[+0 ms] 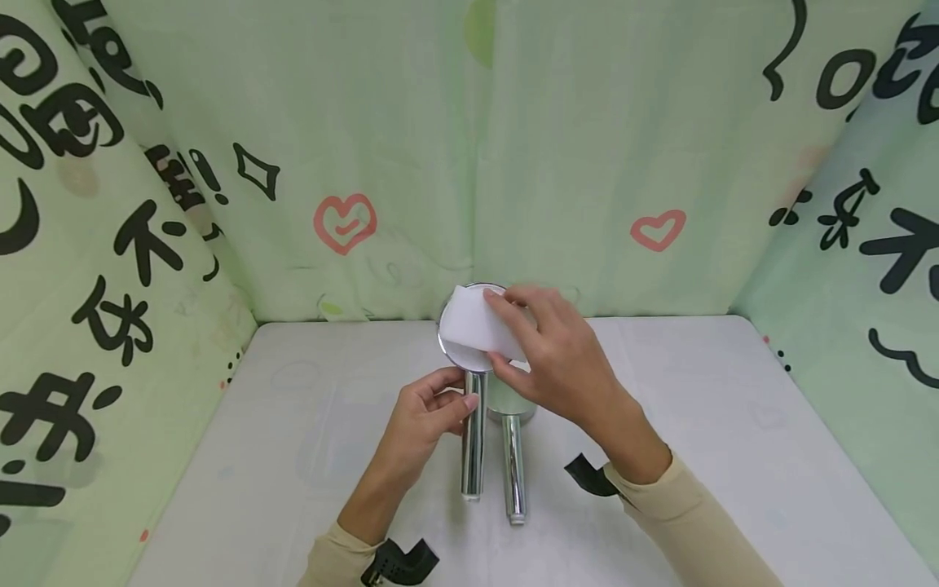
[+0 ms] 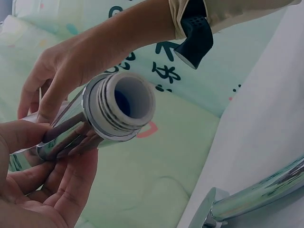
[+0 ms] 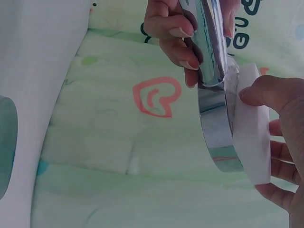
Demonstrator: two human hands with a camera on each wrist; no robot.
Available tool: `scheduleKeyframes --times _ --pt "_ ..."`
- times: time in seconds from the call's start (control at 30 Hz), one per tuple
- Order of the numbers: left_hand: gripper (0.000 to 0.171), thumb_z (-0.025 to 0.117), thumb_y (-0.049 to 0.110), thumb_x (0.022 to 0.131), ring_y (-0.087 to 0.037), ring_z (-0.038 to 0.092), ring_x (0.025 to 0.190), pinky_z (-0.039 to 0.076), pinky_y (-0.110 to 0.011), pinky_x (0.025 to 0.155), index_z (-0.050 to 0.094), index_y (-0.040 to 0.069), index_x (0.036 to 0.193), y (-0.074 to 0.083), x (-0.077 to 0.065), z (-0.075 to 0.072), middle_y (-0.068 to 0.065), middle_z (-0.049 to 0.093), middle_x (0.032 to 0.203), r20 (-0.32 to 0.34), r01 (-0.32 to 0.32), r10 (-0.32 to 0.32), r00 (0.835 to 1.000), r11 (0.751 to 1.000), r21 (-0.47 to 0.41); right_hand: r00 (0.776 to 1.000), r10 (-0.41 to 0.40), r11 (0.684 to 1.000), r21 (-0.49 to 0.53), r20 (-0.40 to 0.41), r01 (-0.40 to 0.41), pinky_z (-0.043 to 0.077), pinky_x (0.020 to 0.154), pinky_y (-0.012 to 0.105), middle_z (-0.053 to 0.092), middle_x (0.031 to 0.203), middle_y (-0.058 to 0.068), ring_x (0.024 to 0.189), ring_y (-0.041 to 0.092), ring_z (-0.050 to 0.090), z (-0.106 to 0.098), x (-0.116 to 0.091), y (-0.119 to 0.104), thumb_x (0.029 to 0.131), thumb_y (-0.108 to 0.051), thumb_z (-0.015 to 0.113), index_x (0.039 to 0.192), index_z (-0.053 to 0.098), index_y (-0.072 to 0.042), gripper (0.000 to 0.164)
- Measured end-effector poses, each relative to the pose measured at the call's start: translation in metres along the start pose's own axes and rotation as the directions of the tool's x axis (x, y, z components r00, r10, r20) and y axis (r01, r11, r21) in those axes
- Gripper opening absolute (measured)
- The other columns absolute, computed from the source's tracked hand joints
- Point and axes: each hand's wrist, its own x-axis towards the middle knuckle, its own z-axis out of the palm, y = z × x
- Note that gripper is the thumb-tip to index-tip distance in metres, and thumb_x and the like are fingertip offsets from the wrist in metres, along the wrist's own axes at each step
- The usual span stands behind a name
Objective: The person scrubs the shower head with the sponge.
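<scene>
Chrome shower head [image 1: 475,440] is gripped in L hand [image 1: 429,408], raised above surface [image 1: 660,391]; white sponge [image 1: 477,322] is pinched in R hand [image 1: 561,350] & held agst. it. 2nd shower head [image 1: 514,456] is laid on surface nearby.

The shower head [image 1: 475,383] is above the table [image 1: 323,416], its handle toward the person, with the left hand [image 1: 433,408] on the handle from the left, just below the round end. Against its face lies the sponge [image 1: 477,318], between it and the right hand [image 1: 561,355], which comes in from the right. The second head [image 1: 513,456] rests on the table, right of the held handle in the head view, its own handle also toward the person, its round end partly behind the right hand. Cloth [image 1: 469,163] hangs behind the table and along both sides.
</scene>
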Motion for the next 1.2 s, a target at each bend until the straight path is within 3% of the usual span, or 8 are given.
scheduleKeyframes --times 0.27,0.43,0.57,0.7,0.93,1.2 --pt "0.038 0.067 0.009 0.097 -0.014 0.067 0.085 0.058 -0.027 0.068 0.059 -0.002 0.132 0.000 0.003 0.000 -0.012 0.067 0.112 -0.032 -0.004 0.003 0.999 1.000 -0.029 1.000 -0.003 0.999 0.048 0.028 0.001 0.056 0.084 0.038 0.058 0.126 0.013 0.114 0.030 0.055 0.002 -0.008 -0.003 0.083 -0.024 0.079 0.138 0.060 -0.006 0.061" --pt "0.036 0.068 0.010 0.096 -0.015 0.067 0.087 0.058 -0.028 0.068 0.061 -0.001 0.130 0.002 0.004 0.000 -0.011 0.067 0.113 -0.046 -0.006 0.004 0.999 0.999 -0.054 1.000 0.016 0.992 0.128 -0.001 -0.016 0.054 0.080 0.037 0.058 0.126 0.013 0.113 0.030 0.053 0.004 -0.009 -0.002 0.078 -0.023 0.085 0.143 0.057 -0.008 0.072" --pt "0.036 0.067 0.009 0.097 -0.016 0.067 0.088 0.058 -0.028 0.069 0.060 -0.001 0.130 0.003 0.003 0.000 -0.011 0.066 0.114 -0.048 -0.016 0.013 0.999 0.999 -0.052 0.996 0.080 0.984 0.165 -0.043 -0.072 0.056 0.081 0.039 0.058 0.125 0.014 0.114 0.032 0.053 0.006 -0.011 -0.002 0.073 -0.025 0.091 0.140 0.057 -0.006 0.078" --pt "0.037 0.067 0.009 0.097 -0.017 0.068 0.088 0.059 -0.028 0.069 0.060 -0.002 0.131 0.003 0.003 0.000 -0.012 0.066 0.115 -0.051 -0.020 0.018 0.999 0.999 -0.048 0.985 0.149 0.972 0.193 -0.081 -0.132 0.056 0.076 0.040 0.059 0.123 0.013 0.111 0.032 0.051 0.008 -0.014 -0.001 0.069 -0.026 0.094 0.130 0.063 -0.006 0.071" --pt "0.037 0.067 0.008 0.097 -0.016 0.068 0.087 0.059 -0.029 0.069 0.059 -0.003 0.132 0.001 0.004 -0.001 -0.014 0.063 0.116 -0.052 -0.025 0.022 0.998 0.998 -0.055 0.988 0.145 0.943 0.310 -0.059 -0.120 0.049 0.087 0.038 0.055 0.126 0.015 0.115 0.033 0.048 0.010 -0.017 0.001 0.072 -0.016 0.092 0.136 0.061 -0.007 0.072" --pt "0.042 0.068 0.008 0.096 -0.014 0.067 0.084 0.057 -0.027 0.069 0.057 -0.005 0.135 0.000 0.002 0.000 -0.013 0.067 0.112 -0.005 0.001 -0.001 1.000 0.999 -0.038 0.968 0.237 0.910 0.367 -0.080 -0.192 0.046 0.090 0.034 0.054 0.126 0.015 0.118 0.030 0.047 0.005 -0.011 0.010 0.072 -0.016 0.092 0.133 0.061 -0.005 0.070"
